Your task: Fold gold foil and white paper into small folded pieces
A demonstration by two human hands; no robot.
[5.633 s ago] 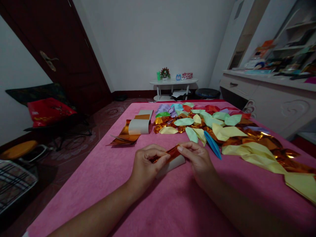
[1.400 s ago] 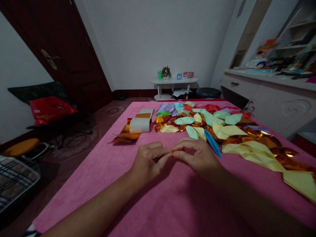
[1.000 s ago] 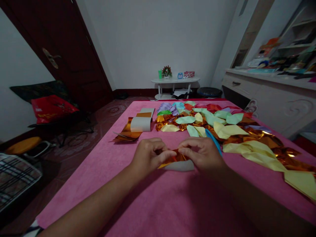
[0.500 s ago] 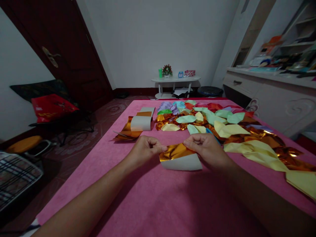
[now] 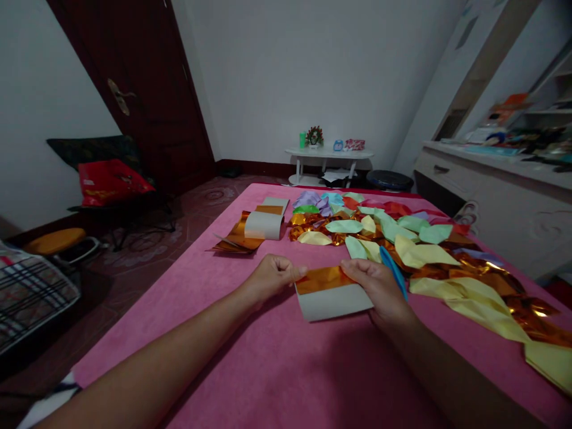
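Between my hands is a sheet of gold foil paper (image 5: 333, 300), its upper band shiny gold and its lower part pale grey. My left hand (image 5: 276, 277) pinches the upper left corner between thumb and fingers. At the upper right, my right hand (image 5: 378, 289) grips the sheet with the thumb on top; some of its fingers are hidden beneath. A blue object (image 5: 394, 271), its kind unclear, shows just behind my right hand. Farther left lies a loose stack of gold foil paper (image 5: 239, 235), with a grey-backed sheet (image 5: 264, 225) curling over it.
Folded paper pieces in yellow (image 5: 424, 253), green (image 5: 344, 226) and purple (image 5: 307, 199), mixed with shiny gold ones, spread over the right of the pink cloth (image 5: 268, 357). Beyond stand a small white table (image 5: 328, 153), a chair with a red bag (image 5: 111, 182) and a cabinet (image 5: 504, 196).
The sheet has been turned slightly and tilted, so more of its grey part shows and the gold band looks smoother. The camera view has shifted a little to the left.
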